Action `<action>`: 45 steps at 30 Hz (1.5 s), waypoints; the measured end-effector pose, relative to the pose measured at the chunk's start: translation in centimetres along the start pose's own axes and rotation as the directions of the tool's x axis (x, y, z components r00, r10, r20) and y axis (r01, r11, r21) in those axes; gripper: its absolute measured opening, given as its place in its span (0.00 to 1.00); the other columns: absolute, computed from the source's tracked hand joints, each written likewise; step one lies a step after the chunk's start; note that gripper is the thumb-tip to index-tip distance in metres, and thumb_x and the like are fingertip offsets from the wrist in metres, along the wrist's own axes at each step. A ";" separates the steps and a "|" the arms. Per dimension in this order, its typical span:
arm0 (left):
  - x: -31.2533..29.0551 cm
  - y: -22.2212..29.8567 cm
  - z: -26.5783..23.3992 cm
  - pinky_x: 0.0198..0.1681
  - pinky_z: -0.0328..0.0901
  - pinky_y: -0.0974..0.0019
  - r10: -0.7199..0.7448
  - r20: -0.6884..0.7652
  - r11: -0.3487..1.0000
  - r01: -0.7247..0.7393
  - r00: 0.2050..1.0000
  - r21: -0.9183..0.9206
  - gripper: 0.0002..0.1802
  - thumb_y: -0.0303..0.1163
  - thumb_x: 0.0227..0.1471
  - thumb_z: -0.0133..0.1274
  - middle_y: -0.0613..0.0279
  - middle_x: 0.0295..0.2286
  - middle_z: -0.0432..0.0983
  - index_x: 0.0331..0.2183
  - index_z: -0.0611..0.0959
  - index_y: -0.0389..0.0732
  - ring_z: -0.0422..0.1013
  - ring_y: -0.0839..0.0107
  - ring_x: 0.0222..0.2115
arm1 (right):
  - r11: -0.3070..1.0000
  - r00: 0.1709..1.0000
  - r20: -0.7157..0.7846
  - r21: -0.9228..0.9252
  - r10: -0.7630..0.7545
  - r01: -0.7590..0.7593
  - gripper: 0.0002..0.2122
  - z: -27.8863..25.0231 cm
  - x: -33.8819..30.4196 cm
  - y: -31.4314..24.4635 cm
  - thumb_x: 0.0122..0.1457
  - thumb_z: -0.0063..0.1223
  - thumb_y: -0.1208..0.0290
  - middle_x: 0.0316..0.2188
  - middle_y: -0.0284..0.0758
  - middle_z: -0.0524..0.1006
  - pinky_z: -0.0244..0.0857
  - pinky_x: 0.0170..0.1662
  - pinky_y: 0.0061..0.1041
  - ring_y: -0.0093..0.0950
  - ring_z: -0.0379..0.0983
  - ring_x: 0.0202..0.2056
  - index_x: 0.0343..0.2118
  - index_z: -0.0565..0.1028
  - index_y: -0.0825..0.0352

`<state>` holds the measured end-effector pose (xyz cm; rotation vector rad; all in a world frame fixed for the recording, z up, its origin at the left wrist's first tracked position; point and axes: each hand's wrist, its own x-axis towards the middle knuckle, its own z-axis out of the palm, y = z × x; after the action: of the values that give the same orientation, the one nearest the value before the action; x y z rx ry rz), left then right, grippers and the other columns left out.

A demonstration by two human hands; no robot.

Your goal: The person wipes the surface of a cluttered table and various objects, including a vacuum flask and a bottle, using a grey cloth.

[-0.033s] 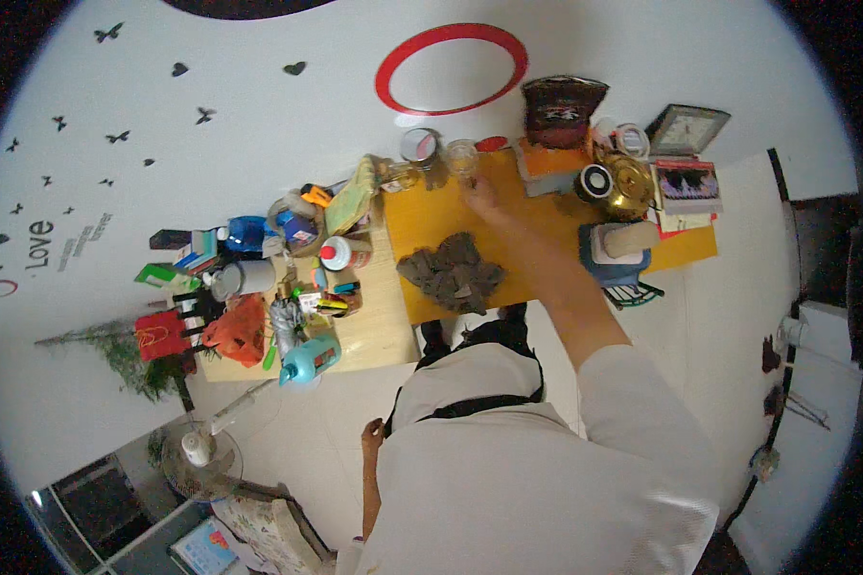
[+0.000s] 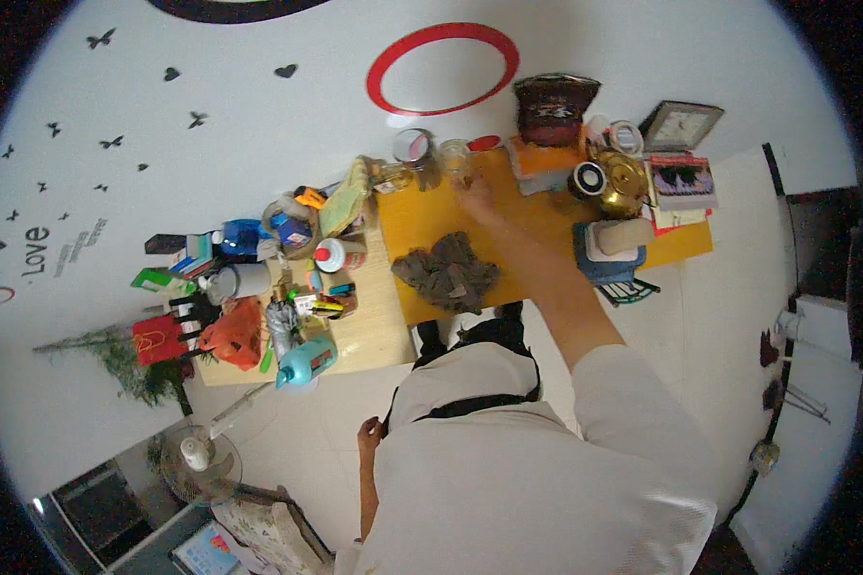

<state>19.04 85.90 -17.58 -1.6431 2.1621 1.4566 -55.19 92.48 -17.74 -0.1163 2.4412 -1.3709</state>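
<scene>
My right arm stretches across the yellow table, and my right hand (image 2: 471,195) is at the near side of a clear glass jar (image 2: 454,155). Its fingers look closed on the jar's lower part, though they are small and partly blurred. Left of the jar are a lidded jar (image 2: 412,146) and a glass bottle (image 2: 391,178) of yellowish liquid; a red lid (image 2: 484,143) lies to its right. A crumpled grey-brown cloth (image 2: 449,273) rests near the table's front edge. My left hand (image 2: 370,431) hangs beside my hip, fingers curled, with nothing visible in it.
The yellow table (image 2: 537,216) also bears a dark bag (image 2: 554,110), a golden kettle (image 2: 622,182) and a picture frame (image 2: 683,126). A stool (image 2: 612,251) stands at its right front. On the left, a pale wooden table (image 2: 379,331) holds bottles and an orange bag (image 2: 232,335); a fan (image 2: 198,454) stands below.
The whole view has shifted slightly, so everything sits a little further left. My right hand stays at the glass jar, and my left hand still hangs by my hip.
</scene>
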 end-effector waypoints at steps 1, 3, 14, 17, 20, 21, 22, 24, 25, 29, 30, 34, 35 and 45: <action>1.0 4.3 2.6 0.40 0.76 0.64 -0.006 0.206 0.952 -0.058 0.979 0.300 0.17 0.30 0.60 0.60 0.52 0.39 0.83 0.49 0.82 0.33 0.79 0.69 0.41 | 0.989 0.989 -0.138 -0.132 0.055 -0.073 0.28 -2.8 -0.1 3.7 0.56 0.65 0.48 0.43 0.47 0.79 0.72 0.46 0.43 0.46 0.76 0.42 0.47 0.75 0.71; 1.5 5.3 1.9 0.45 0.75 0.63 -0.037 0.155 0.996 0.024 0.987 0.085 0.15 0.29 0.61 0.58 0.52 0.41 0.83 0.48 0.83 0.32 0.79 0.67 0.42 | 0.977 0.978 -0.184 -0.206 -0.094 0.055 0.30 -2.4 -1.9 4.9 0.57 0.61 0.45 0.44 0.48 0.79 0.71 0.49 0.43 0.46 0.75 0.46 0.47 0.75 0.71; 4.8 3.9 3.4 0.50 0.72 0.62 -0.001 0.212 0.993 -0.025 0.977 0.118 0.15 0.28 0.61 0.58 0.51 0.42 0.83 0.48 0.83 0.32 0.78 0.64 0.44 | 0.997 0.996 -0.051 -0.022 0.072 -0.073 0.16 -10.7 -13.0 13.0 0.60 0.59 0.59 0.39 0.44 0.83 0.73 0.44 0.36 0.38 0.80 0.42 0.41 0.80 0.69; 5.9 4.0 4.4 0.52 0.71 0.61 0.010 0.261 0.992 -0.042 0.965 0.118 0.15 0.28 0.61 0.58 0.51 0.43 0.83 0.47 0.83 0.32 0.78 0.63 0.45 | 0.993 0.995 -0.026 -0.062 0.096 -0.097 0.15 -15.2 -16.4 13.8 0.59 0.59 0.60 0.36 0.44 0.83 0.73 0.44 0.36 0.38 0.81 0.40 0.39 0.81 0.70; 7.5 3.9 4.6 0.53 0.70 0.61 0.066 0.266 0.993 -0.090 0.962 0.077 0.14 0.28 0.61 0.58 0.51 0.43 0.83 0.47 0.83 0.31 0.78 0.63 0.46 | 0.975 0.999 -0.001 -0.217 0.052 -0.051 0.16 -15.9 -15.7 16.6 0.58 0.59 0.60 0.36 0.45 0.83 0.73 0.44 0.36 0.39 0.81 0.40 0.38 0.81 0.70; 7.6 3.8 3.6 0.54 0.70 0.61 0.080 0.248 0.992 -0.100 0.965 0.072 0.14 0.28 0.61 0.58 0.51 0.43 0.83 0.47 0.83 0.31 0.78 0.62 0.46 | 0.976 0.999 0.021 -0.216 0.030 -0.025 0.16 -14.8 -15.6 16.6 0.58 0.59 0.60 0.36 0.45 0.83 0.73 0.44 0.36 0.39 0.81 0.40 0.39 0.82 0.70; 7.9 3.7 2.3 0.54 0.70 0.61 0.100 0.225 0.992 -0.114 0.969 0.052 0.14 0.28 0.61 0.58 0.51 0.43 0.83 0.47 0.83 0.31 0.78 0.62 0.46 | 0.977 0.999 0.052 -0.212 0.003 0.008 0.16 -13.4 -15.5 16.5 0.58 0.59 0.60 0.36 0.45 0.84 0.73 0.44 0.36 0.39 0.81 0.40 0.39 0.82 0.70; 6.7 4.7 -0.3 0.51 0.72 0.60 0.022 0.138 0.994 -0.007 0.990 -0.109 0.16 0.30 0.62 0.56 0.51 0.46 0.81 0.50 0.82 0.34 0.77 0.62 0.47 | 0.919 0.987 0.154 -0.380 -0.051 0.107 0.16 -10.0 -16.5 16.1 0.60 0.57 0.60 0.37 0.44 0.83 0.72 0.44 0.35 0.37 0.80 0.40 0.41 0.81 0.70; 5.1 10.5 5.0 0.48 0.73 0.60 -0.075 0.272 0.997 0.070 0.959 0.028 0.19 0.30 0.63 0.54 0.54 0.46 0.80 0.54 0.79 0.36 0.77 0.63 0.47 | 0.882 0.992 0.125 -0.468 0.018 0.043 0.16 -14.2 -17.1 21.4 0.61 0.57 0.60 0.37 0.43 0.83 0.72 0.44 0.34 0.36 0.80 0.39 0.42 0.81 0.70; 11.0 16.5 4.3 0.35 0.75 0.64 -0.172 0.187 0.827 0.245 0.967 -0.506 0.33 0.29 0.61 0.56 0.51 0.41 0.79 0.64 0.62 0.40 0.81 0.62 0.37 | 0.973 0.994 0.084 -0.223 0.073 -0.053 0.17 -16.4 -13.0 24.4 0.64 0.54 0.60 0.37 0.38 0.82 0.70 0.42 0.30 0.29 0.77 0.37 0.46 0.80 0.70; 9.8 15.2 1.2 0.32 0.76 0.64 -0.199 0.067 0.798 0.201 0.978 -0.568 0.35 0.28 0.60 0.56 0.49 0.40 0.79 0.64 0.61 0.40 0.81 0.61 0.36 | 0.965 0.933 0.284 0.075 0.220 -0.251 0.16 -13.6 -16.5 22.3 0.65 0.54 0.62 0.34 0.37 0.80 0.69 0.38 0.28 0.26 0.75 0.34 0.46 0.80 0.70; 9.3 12.2 -4.4 0.31 0.75 0.62 -0.372 -0.212 0.803 0.198 0.904 -0.562 0.38 0.28 0.59 0.58 0.50 0.39 0.80 0.64 0.57 0.40 0.80 0.62 0.33 | 0.914 0.845 0.369 -0.028 0.386 -0.405 0.14 -10.8 -24.0 13.9 0.65 0.55 0.65 0.35 0.37 0.79 0.71 0.36 0.27 0.27 0.76 0.34 0.45 0.79 0.70; 10.2 12.8 -4.0 0.30 0.75 0.62 -0.345 -0.218 0.804 0.168 0.913 -0.571 0.39 0.29 0.58 0.59 0.50 0.39 0.80 0.64 0.56 0.41 0.80 0.63 0.33 | 0.904 0.848 0.335 -0.029 0.410 -0.426 0.14 -12.6 -23.8 14.7 0.64 0.56 0.64 0.37 0.37 0.79 0.72 0.37 0.28 0.28 0.76 0.37 0.46 0.78 0.70; 11.2 10.8 -0.4 0.38 0.74 0.62 -0.372 0.051 0.760 0.336 0.927 -0.557 0.25 0.31 0.59 0.56 0.57 0.41 0.79 0.57 0.72 0.41 0.79 0.62 0.37 | 0.883 0.995 -0.098 -0.466 0.012 -0.057 0.13 -25.4 -19.3 22.7 0.57 0.63 0.65 0.29 0.40 0.83 0.75 0.33 0.33 0.33 0.81 0.29 0.39 0.80 0.70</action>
<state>6.01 77.45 -16.62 -2.1419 1.3740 2.0394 -43.35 129.68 -19.89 -0.1252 2.7919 -0.7561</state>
